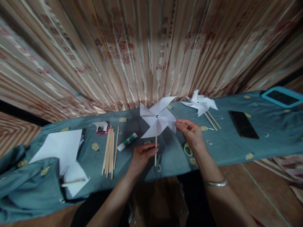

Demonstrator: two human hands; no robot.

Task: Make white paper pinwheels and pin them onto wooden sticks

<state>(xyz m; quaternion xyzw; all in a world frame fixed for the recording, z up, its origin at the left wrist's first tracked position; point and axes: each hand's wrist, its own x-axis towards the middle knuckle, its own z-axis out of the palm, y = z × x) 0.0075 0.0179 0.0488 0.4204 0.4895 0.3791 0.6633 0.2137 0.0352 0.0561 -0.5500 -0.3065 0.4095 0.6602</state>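
White pinwheel (162, 122), its stick (156, 140) aligned twelve-to-six o'clock, pinched below the hub (157, 116) by the left hand (141, 156); the right hand's (190, 131) closed fingertips grasp a blade (171, 121) near four o'clock.

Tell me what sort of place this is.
Probably a room in a home with a papercraft spot: a printed curtain hangs behind a narrow, cloth-covered table, where a glue stick lies near the paper pinwheel in hand.

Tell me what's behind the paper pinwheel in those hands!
Behind the pinwheel, around its edges, blue-green cloth and striped curtain show. Its blades cover the top of the stick and anything directly behind.
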